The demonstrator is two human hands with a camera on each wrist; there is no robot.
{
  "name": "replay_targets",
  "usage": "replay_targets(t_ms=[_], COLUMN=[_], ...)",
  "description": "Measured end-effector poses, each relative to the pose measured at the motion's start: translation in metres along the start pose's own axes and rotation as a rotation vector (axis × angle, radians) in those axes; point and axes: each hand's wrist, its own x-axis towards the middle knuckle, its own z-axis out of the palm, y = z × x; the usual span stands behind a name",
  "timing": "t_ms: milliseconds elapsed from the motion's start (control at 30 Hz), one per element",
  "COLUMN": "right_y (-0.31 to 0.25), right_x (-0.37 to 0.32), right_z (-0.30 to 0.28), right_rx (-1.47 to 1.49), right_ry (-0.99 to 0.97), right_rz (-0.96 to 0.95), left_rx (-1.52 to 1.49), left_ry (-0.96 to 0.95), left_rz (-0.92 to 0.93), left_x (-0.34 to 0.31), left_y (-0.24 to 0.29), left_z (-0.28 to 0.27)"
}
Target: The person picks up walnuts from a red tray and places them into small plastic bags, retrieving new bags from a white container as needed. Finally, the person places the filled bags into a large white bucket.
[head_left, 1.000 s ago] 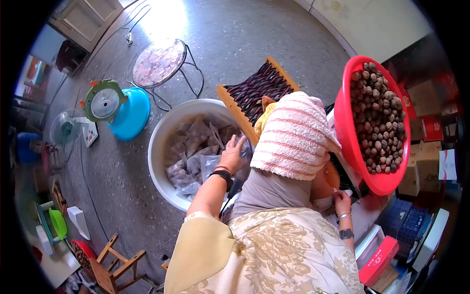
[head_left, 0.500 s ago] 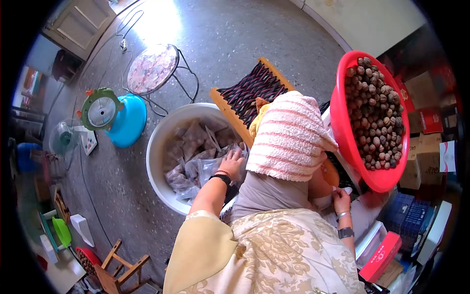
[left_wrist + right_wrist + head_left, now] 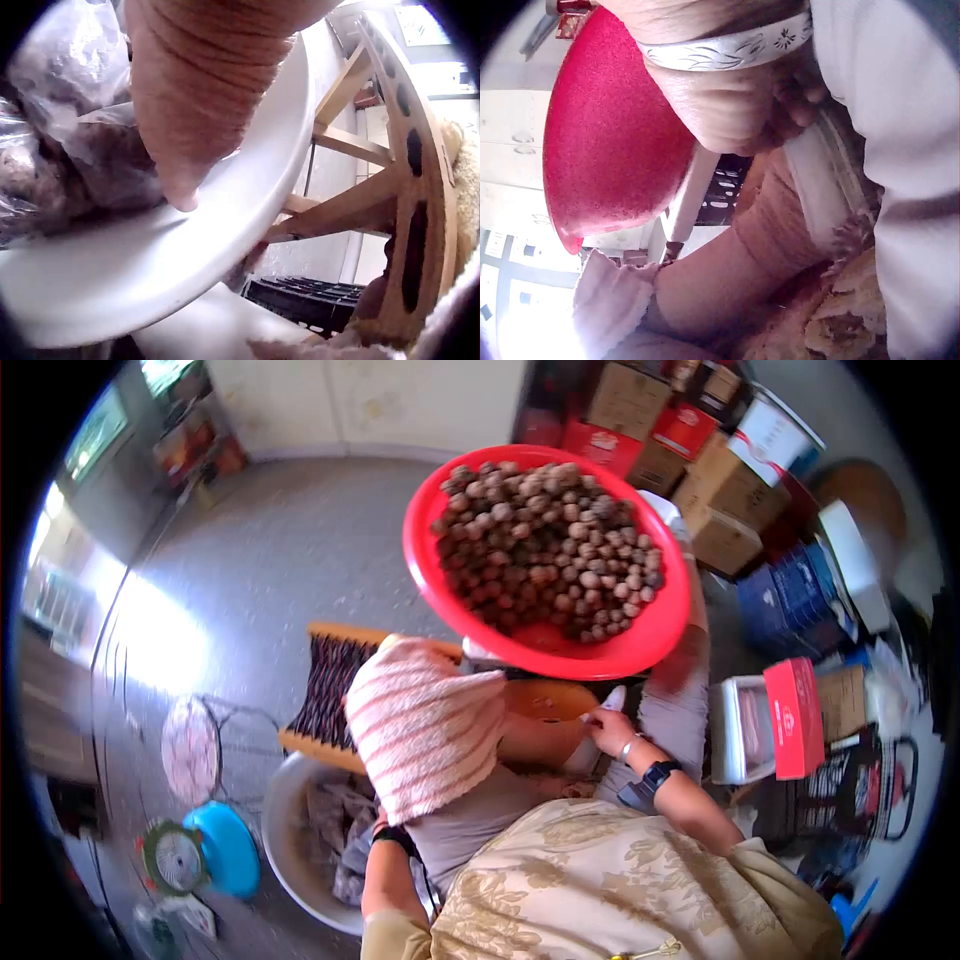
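From your head, the wide view faces forward and down over the floor (image 3: 290, 550). Your left wrist view looks closely across the white tub (image 3: 202, 255); your right catches the red basin's (image 3: 615, 142) outer side. The head view shares both.

Crumpled, see-through plastic bags (image 3: 97, 150) with brownish, lumpy contents lie heaped together inside a round white tub (image 3: 277, 840). The tub has smooth, sloping walls and stands open on the gray floor (image 3: 260, 570).
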Motion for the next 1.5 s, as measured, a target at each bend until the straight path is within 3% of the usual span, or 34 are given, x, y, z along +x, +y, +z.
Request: replay_targets(t_ms=[100, 367, 667, 700, 767, 800, 833, 900, 967, 1000, 1033, 1067, 1233, 1300, 1333, 1367, 1400, 1433, 1467, 1500], right_y=[-0.003, 0.0, -0.006, -0.006, -0.005, -0.006, -0.006, -0.006, -0.011, -0.01, -0.007, -0.008, -0.007, 0.024, 0.045, 0.068, 0.101, 0.142, 0.152, 0.166], right_x=[-0.001, 0.002, 0.001, 0.001, 0.0, -0.001, -0.002, 0.0, -0.004, -0.003, -0.002, -0.006, -0.049, -0.064, -0.071, -0.075, -0.081, -0.088, -0.101, -0.11], right_z=[-0.003, 0.003, -0.011, -0.011, -0.014, -0.016, -0.017, -0.017, -0.032, -0.037, -0.043, -0.059, -0.158, -0.189, -0.201, -0.209, -0.217, -0.22, -0.233, -0.239], right_rx=[-0.002, 0.085, 0.258, 0.273, 0.296, 0.32, 0.343, 0.313, 0.369, 0.327, 0.347, 0.299, 0.451, 0.279, 0.256, 0.206, -0.034, -0.131, -0.113, -0.258], right_ry=[-0.05, 0.051, 0.222, 0.243, 0.27, 0.265, 0.262, 0.335, 0.343, 0.393, 0.444, 0.498, 0.775, 0.905, 0.95, 1.066, 1.109, 1.161, 1.081, 1.049], right_rz=[0.077, 0.062, 0.048, 0.042, 0.042, 0.042, 0.045, 0.003, 0.012, -0.015, -0.042, -0.039, -0.032, 0.042, 0.11, 0.182, 0.303, 0.295, 0.472, 0.529], left_rx=[0.044, 0.068, -0.172, -0.273, -0.469, -0.846, -0.837, -0.686, -0.647, -0.333, -0.718, -0.721, -0.504, -0.481, -0.187, -0.313, -0.229, -0.137, 0.038, 0.215], left_ry=[-0.068, -0.116, 0.072, 0.129, 0.238, 0.298, 0.288, 0.565, 0.64, 0.698, 0.548, 0.519, 0.676, 0.666, 0.756, 0.719, 0.706, 0.695, 0.711, 0.719], left_rz=[-0.054, -0.095, 0.021, 0.044, 0.109, -0.106, -0.101, -0.075, -0.047, 0.063, -0.15, -0.137, 0.064, 0.162, 0.364, 0.372, 0.464, 0.549, 0.559, 0.557], left_x=[0.001, -0.01, -0.018, -0.023, -0.037, -0.032, -0.029, -0.013, -0.019, -0.009, -0.01, -0.009, 0.006, 0.026, 0.057, 0.069, 0.062, 0.054, 0.049, 0.043], left_y=[0.01, 0.004, -0.062, -0.02, 0.171, 0.165, 0.152, 0.134, 0.208, 0.198, 0.221, 0.245, 0.343, 0.347, 0.299, 0.291, 0.317, 0.352, 0.366, 0.373], left_z=[-0.014, -0.042, -0.067, -0.08, -0.138, -0.136, -0.143, -0.154, -0.177, -0.18, -0.199, -0.205, -0.208, -0.197, -0.19, -0.18, -0.178, -0.176, -0.177, -0.18])
